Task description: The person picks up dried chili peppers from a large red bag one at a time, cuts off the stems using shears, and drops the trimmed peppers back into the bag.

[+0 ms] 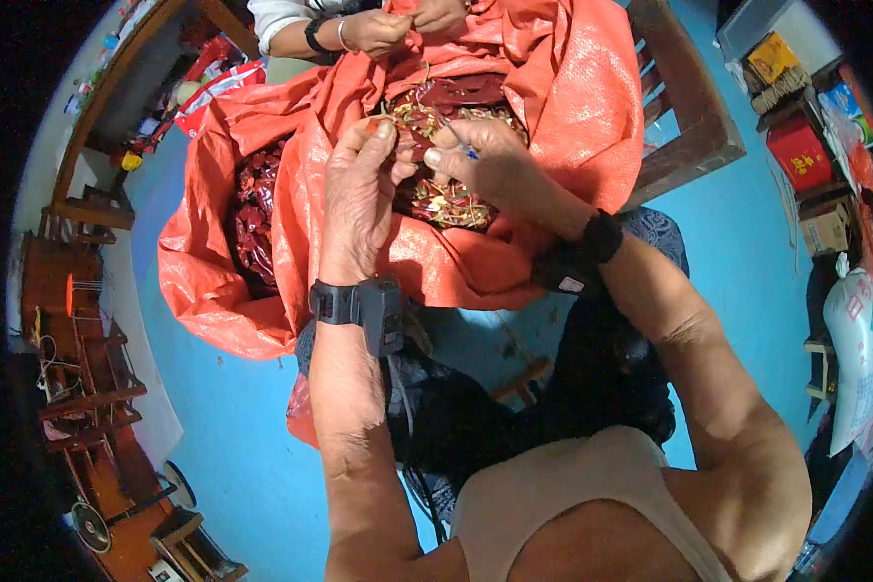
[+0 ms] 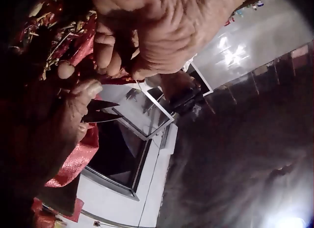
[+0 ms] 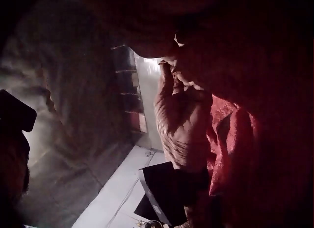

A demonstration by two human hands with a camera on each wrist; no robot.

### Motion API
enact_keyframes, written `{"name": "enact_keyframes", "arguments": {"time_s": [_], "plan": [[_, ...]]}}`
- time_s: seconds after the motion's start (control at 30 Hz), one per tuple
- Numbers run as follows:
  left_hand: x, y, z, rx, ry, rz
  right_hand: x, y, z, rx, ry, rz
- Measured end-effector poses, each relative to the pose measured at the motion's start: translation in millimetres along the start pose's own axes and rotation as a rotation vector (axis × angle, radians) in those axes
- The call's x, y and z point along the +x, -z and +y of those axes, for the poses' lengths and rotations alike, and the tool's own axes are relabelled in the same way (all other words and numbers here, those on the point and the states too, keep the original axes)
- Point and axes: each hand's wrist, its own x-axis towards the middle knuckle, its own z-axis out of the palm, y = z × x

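Observation:
My left hand point(image 1: 359, 179) pinches a dried red chili point(image 2: 120, 81) between thumb and fingers, above the opening of an orange-red woven sack point(image 1: 456, 267). Close on its right, my right hand point(image 1: 490, 165) grips a pair of scissors point(image 2: 104, 117); their two dark pointed blades stand slightly apart in the left wrist view, and a bit of blue shows by the fingers in the head view. Below both hands lie cut chili pieces and pale stems point(image 1: 446, 209) inside the sack. The right wrist view is mostly dark, with the left hand visible in its middle.
Whole dark red chilies point(image 1: 254, 218) fill another sack opening at left. Across the sack, another person's hands point(image 1: 378, 31) work close together. A wooden chair point(image 1: 689, 97) stands at right, shelves with a red box point(image 1: 798, 153) farther right, and wooden furniture point(image 1: 87, 369) at left.

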Motion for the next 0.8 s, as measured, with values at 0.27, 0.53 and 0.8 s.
{"name": "enact_keyframes", "arguments": {"time_s": [0.27,0.53,0.8], "plan": [[-4,-5,-6,-0.182,0.067,-0.132,-10,6,-5,0.142,-0.066,-0.037],[-1,2,-13,0.088,0.071,-0.020,-10,3,-1,0.133,0.026,0.057],[-9,-7,-15,0.365,0.054,0.013,-9,0,0,-0.216,0.347,0.312]]}}
